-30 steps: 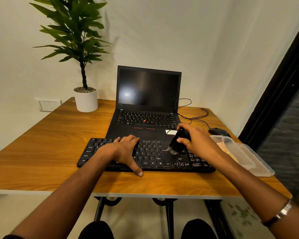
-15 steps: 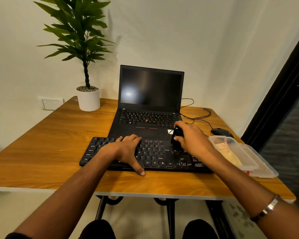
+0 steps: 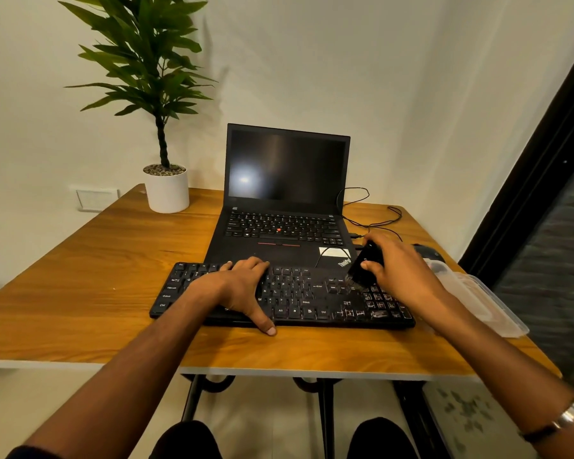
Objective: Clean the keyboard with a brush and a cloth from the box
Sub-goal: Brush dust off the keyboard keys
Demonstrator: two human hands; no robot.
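Observation:
A black keyboard (image 3: 299, 298) lies on the wooden table (image 3: 90, 293) in front of the laptop. My left hand (image 3: 237, 288) rests flat on its left half, thumb hanging over the front edge. My right hand (image 3: 400, 273) grips a black brush (image 3: 362, 268) over the keyboard's right part, bristles down on the keys near the number pad. The clear plastic box (image 3: 481, 299) sits at the table's right edge, partly hidden by my right arm; its contents are too blurred to make out.
An open black laptop (image 3: 285, 200) stands behind the keyboard with a cable (image 3: 365, 220) trailing to its right. A black mouse (image 3: 426, 251) lies behind the box. A potted plant (image 3: 166, 190) stands at the back left corner. A dark door frame runs along the right.
My right hand has swept the brush back and forth over the keyboard's right part, from lower keys up to the back edge and down again. The left hand has stayed put.

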